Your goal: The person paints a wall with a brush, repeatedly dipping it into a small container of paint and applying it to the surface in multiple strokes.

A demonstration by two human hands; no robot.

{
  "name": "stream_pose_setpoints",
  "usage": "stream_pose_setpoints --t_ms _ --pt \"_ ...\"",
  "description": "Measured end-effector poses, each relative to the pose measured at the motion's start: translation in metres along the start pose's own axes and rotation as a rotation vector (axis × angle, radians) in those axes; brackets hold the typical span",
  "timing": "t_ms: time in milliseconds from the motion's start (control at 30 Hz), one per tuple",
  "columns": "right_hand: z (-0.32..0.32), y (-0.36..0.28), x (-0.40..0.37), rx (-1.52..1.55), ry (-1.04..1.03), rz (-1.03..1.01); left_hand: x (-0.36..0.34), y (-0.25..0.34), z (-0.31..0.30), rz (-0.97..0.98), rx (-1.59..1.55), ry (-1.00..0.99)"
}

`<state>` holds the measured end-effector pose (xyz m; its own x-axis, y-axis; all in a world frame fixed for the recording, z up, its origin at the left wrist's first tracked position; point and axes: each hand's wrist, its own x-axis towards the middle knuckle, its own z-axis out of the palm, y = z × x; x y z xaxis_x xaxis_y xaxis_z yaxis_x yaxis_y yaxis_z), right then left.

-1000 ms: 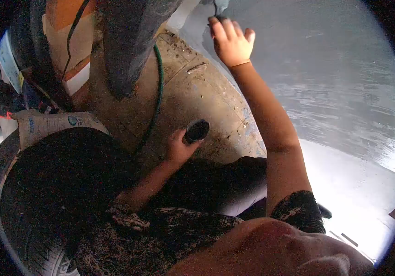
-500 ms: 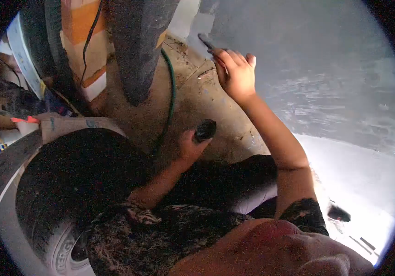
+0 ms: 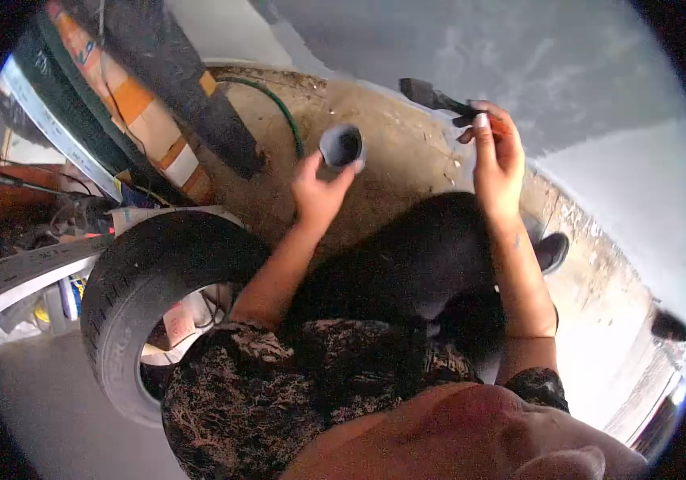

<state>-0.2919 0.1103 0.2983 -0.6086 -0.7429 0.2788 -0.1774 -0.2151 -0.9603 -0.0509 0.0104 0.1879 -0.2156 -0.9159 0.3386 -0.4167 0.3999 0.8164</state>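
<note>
In my left hand (image 3: 318, 190) is a small cup (image 3: 329, 149), its sides smeared grey and its inside dark; thumb and fingers wrap round it. My right hand (image 3: 499, 148) pinches the handle of a paintbrush (image 3: 420, 92) with a flat, dark head pointing up and left. The brush is near the foot of the wall (image 3: 519, 64), which is coated in grey with paler patches lower down at the right. Cup and brush are apart, with the concrete floor (image 3: 395, 152) showing between them.
A tire (image 3: 111, 336) stands at my left. Behind it lean a long dark board (image 3: 199, 88) and an orange-and-white striped board (image 3: 131, 100). A green hose (image 3: 283, 112) runs along the floor. My shoe (image 3: 552, 253) is close to the wall's base.
My right hand has come down and right, bringing the brush away from its higher spot on the wall. The left hand with the cup has gone up slightly, and my view has shifted.
</note>
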Motion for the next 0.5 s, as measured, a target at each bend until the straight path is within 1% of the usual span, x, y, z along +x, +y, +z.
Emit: stream_pose_setpoints --t_ms 33,67,100,133,167,233,267,300,333,367,433,467,500 --pt "-0.021 0.020 -0.010 0.043 0.104 0.081 0.010 0.017 0.005 0.008 0.015 -0.013" --pt "-0.037 0.035 -0.019 0.110 0.184 0.084 0.016 0.029 0.016 0.013 -0.064 0.001" --pt "-0.051 0.049 -0.029 0.178 0.263 0.091 0.022 0.030 0.031 -0.054 -0.205 -0.060" --pt "-0.058 0.056 -0.031 0.231 0.310 0.202 0.029 0.042 0.043 -0.042 -0.225 -0.080" --pt "-0.069 0.061 -0.027 0.356 0.349 0.417 0.031 0.055 0.054 -0.027 -0.245 -0.107" --pt "-0.080 0.065 -0.023 0.459 0.313 0.398 0.031 0.093 0.072 -0.083 -0.330 -0.183" --pt "-0.083 0.072 -0.020 0.409 0.348 0.433 0.036 0.108 0.083 -0.106 -0.377 -0.218" --pt "-0.085 0.082 -0.019 0.361 0.377 0.472 0.040 0.103 0.099 -0.080 -0.407 -0.217" --pt "-0.082 0.083 -0.019 0.370 0.446 0.477 0.043 0.113 0.107 -0.088 -0.420 -0.213" --pt "-0.082 0.086 -0.020 0.439 0.461 0.493 0.045 0.122 0.114 -0.106 -0.436 -0.202" --pt "-0.083 0.095 -0.019 0.502 0.500 0.574 0.047 0.143 0.126 -0.152 -0.386 -0.149" --pt "-0.083 0.100 -0.017 0.493 0.525 0.571 0.047 0.149 0.128 -0.183 -0.358 -0.116" --pt "-0.080 0.100 -0.016 0.480 0.545 0.576 0.049 0.150 0.128 -0.170 -0.303 -0.102"
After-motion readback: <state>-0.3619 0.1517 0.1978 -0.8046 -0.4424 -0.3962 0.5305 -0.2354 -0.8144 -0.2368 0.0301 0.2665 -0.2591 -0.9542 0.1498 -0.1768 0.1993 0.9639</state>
